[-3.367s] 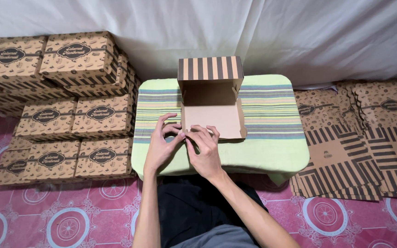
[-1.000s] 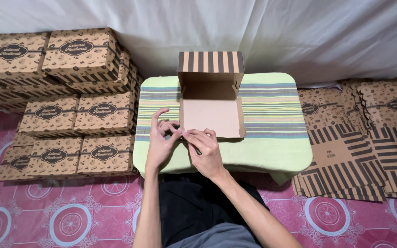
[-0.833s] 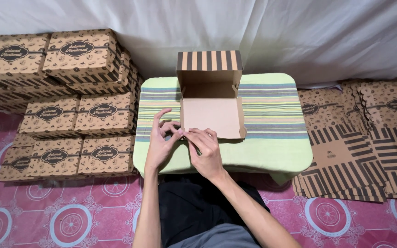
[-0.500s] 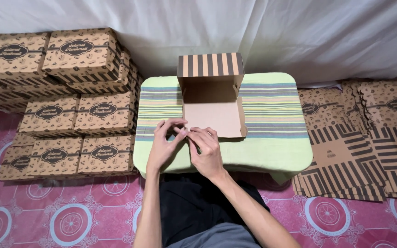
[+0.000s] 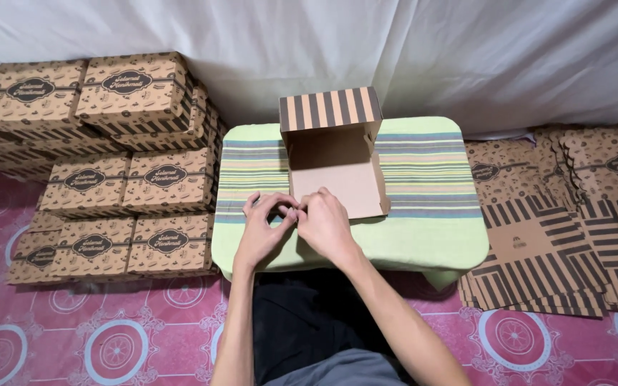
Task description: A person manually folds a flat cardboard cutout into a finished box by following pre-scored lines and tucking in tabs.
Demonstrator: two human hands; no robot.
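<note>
left hand point(image 5: 260, 232): fingers curled, pinching the box's near left corner
right hand point(image 5: 325, 225): fingers bent, pressing that same corner
box point(image 5: 337, 171): open, half-folded — on the green striped table point(image 5: 430, 221), striped lid upright

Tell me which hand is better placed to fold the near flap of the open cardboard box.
Right, probably. The right hand rests at the near edge of the brown striped cardboard box, overlapping its front corner. The left hand sits beside it over the striped green cloth, its fingertips meeting the right's.
</note>
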